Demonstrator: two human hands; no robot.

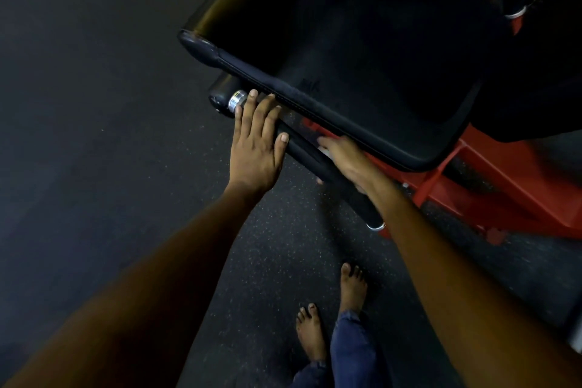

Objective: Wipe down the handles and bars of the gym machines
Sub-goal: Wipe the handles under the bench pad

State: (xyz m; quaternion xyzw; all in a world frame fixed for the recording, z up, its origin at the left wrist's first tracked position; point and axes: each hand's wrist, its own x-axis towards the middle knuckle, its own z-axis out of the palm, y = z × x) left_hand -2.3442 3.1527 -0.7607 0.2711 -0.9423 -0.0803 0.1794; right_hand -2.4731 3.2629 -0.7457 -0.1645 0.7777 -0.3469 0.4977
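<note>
Overhead, the black pad [362,57] crowds the roller bar [330,170]; left hand [255,148] flat, right hand [349,157] seemingly wrapping it.

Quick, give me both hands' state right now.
Left hand: open, straight fingers resting flat on the black roller bar.
Right hand: on the same bar, something pale under it; grip cannot be told.

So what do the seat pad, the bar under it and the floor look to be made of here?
Seat pad: black vinyl or leather-like cover, going by the stitched seam and soft sheen.
Bar: a dark matte sleeve, likely foam or rubber, with shiny metal collars at both ends.
Floor: dark speckled matting, probably rubber.
Frame: glossy red paint, presumably on metal.
</note>
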